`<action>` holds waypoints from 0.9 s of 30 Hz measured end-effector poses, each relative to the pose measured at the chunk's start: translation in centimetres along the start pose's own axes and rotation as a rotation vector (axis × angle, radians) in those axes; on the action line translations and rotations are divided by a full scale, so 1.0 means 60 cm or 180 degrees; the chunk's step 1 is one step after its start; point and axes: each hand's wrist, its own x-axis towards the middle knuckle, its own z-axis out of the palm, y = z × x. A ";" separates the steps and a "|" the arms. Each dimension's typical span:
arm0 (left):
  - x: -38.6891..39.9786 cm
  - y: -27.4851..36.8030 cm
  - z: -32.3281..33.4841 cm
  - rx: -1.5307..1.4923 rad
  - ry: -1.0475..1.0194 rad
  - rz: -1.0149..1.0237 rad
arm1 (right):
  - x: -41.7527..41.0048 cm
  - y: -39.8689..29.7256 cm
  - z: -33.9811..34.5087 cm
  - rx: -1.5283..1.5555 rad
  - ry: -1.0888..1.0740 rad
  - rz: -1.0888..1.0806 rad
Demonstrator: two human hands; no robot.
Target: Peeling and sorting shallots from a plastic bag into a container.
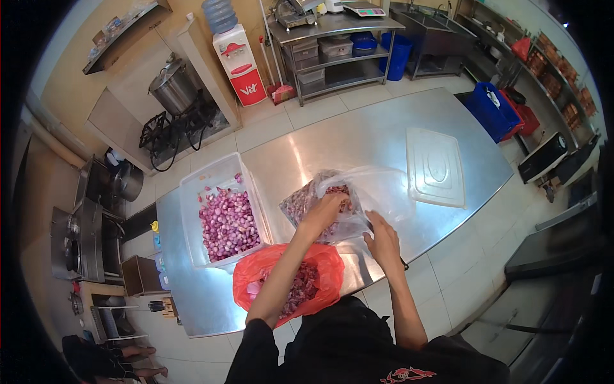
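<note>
My left hand [332,207] reaches into the mouth of a clear plastic bag [302,194] of unpeeled shallots; its fingertips are partly hidden among them. At the bag's right side, my right hand [385,238] grips a slim dark-handled tool [405,264], apparently a knife. The handle's end shows by the wrist, and I cannot make out a blade. Beneath my left forearm sits a red plastic bag [331,261] holding shallot skins [307,283]. To the left, a translucent plastic tub [189,211] contains many peeled purple shallots [230,225].
A translucent lid [435,167] lies on the steel table [355,125], right of the clear bag. Beyond the table stand a water dispenser [240,65] and a steel shelf table [336,31]. Blue crates [491,113] are at the far right. Another person [96,357] is at lower left.
</note>
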 end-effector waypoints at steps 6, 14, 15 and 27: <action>0.014 -0.007 0.013 0.1858 -0.0922 -0.0868 | 0.004 0.023 -0.014 0.0230 -0.0556 0.0345; 0.047 -0.064 0.071 0.1075 -0.0731 -0.0452 | 0.009 0.005 -0.032 0.0913 -0.0882 0.0302; 0.054 -0.062 0.079 0.1190 -0.0690 -0.0459 | 0.010 0.012 -0.035 0.0909 -0.0884 0.0316; 0.058 -0.033 0.088 0.1370 -0.0666 -0.0780 | 0.008 0.045 -0.041 0.0947 -0.0811 0.0303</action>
